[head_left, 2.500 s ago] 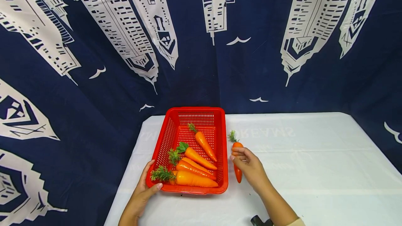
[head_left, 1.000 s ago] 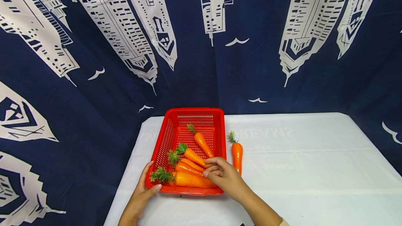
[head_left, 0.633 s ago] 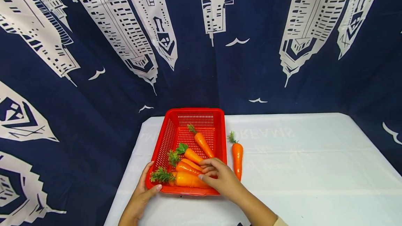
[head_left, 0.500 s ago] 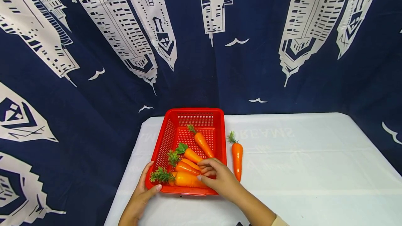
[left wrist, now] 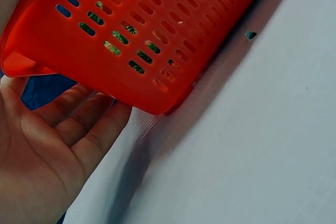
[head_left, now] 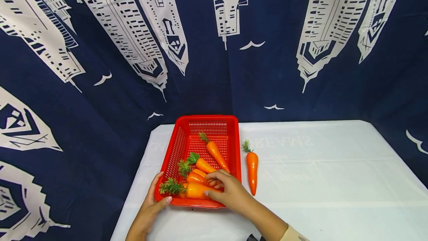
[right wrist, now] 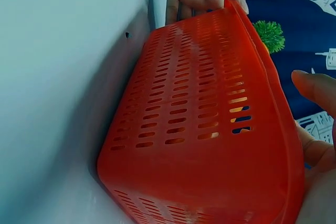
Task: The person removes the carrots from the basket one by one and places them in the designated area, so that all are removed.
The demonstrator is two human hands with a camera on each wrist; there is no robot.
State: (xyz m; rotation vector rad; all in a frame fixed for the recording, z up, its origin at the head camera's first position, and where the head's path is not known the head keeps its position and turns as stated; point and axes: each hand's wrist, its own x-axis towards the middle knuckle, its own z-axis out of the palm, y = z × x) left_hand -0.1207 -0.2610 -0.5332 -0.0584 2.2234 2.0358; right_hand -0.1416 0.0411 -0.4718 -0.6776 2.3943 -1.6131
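A red plastic basket [head_left: 239, 151] with slotted walls holds several carrots with green tops. My left hand [head_left: 148, 205] grips its near-left corner, thumb on the rim and fingers along the outside, also seen in the left wrist view. My right hand [head_left: 230, 192] reaches over the basket's near-right edge, above the lower ends of the front carrots. Its fingers are loosely bent, thumb apart from them; contact with the front carrot [head_left: 197, 190] is not plain. Behind it lie a carrot with broad leaves [head_left: 204, 164] and a slanting carrot [head_left: 215, 150].
Right of the basket, a single carrot [head_left: 252, 170] lies on the white tablecloth [head_left: 317, 181]. A dark blue curtain [head_left: 207, 92] with white building prints hangs behind the table. A small black object [head_left: 252, 237] shows at the bottom edge beside the right forearm.
My right hand has left the carrot on the table, gone over the basket, and shifted slightly left along the front carrots. My left hand has kept its grip on the basket corner.
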